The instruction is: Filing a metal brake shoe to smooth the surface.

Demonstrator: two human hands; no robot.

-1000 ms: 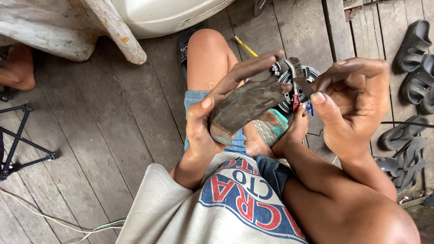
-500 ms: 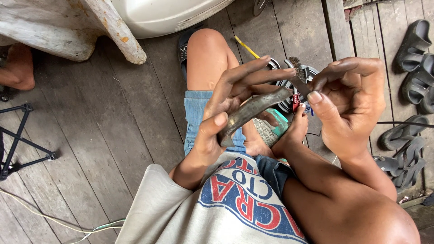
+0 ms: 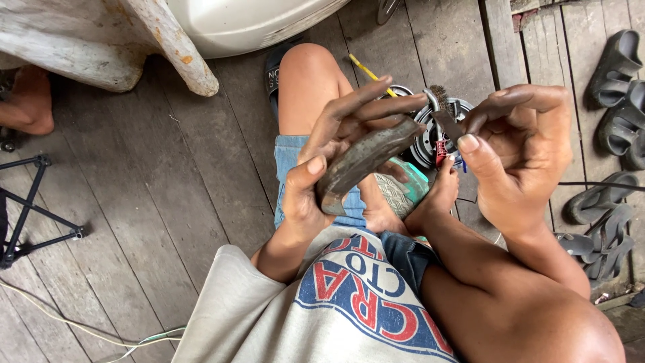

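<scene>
My left hand (image 3: pixel 336 158) clenched a curved, rusty metal piece (image 3: pixel 363 161); my right hand (image 3: pixel 514 151) pinched a small wire brush (image 3: pixel 440 111) at its upper end.

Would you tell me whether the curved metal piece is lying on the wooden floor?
No, the left hand holds the curved metal piece up above the lap.

Open grey wooden plank floor (image 3: pixel 154 202) left of bent bare knee (image 3: pixel 306 74). Blocked ahead by round metal wheel hub (image 3: pixel 430 138); right side crowded with dark rubber sandals (image 3: pixel 621 87); black folding metal stand (image 3: pixel 27 215) far left.
</scene>
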